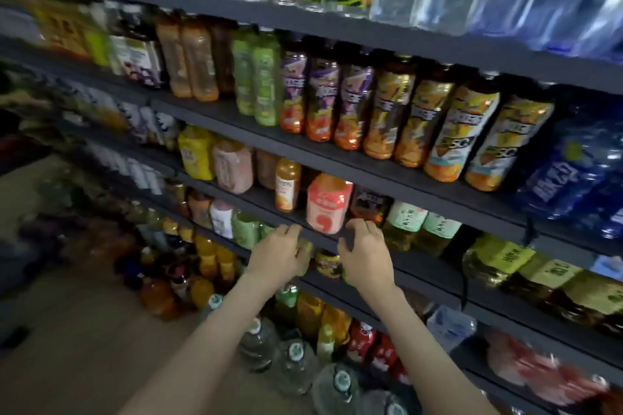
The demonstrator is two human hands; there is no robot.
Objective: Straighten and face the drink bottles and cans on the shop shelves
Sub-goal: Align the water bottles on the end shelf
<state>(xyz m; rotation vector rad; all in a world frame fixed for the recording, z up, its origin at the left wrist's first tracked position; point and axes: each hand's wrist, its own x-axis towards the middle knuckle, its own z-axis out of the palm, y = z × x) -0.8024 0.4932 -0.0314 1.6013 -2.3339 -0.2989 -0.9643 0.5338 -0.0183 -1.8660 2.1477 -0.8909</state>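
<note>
Dark shelves hold rows of drink bottles. My left hand reaches under the shelf edge, with its fingers curled around a pale green bottle. My right hand is beside it, fingers bent downward over the same row; what it grips is hidden behind the hand. A dark bottle with a yellow label stands between the two hands. Just above them stands a pink-labelled orange bottle, with a slim orange juice bottle to its left.
Purple and yellow juice bottles line the shelf above. A blue shrink-wrapped water pack sits at the right. Large water jugs and small bottles stand on the floor by my arms. The aisle floor lies to the left.
</note>
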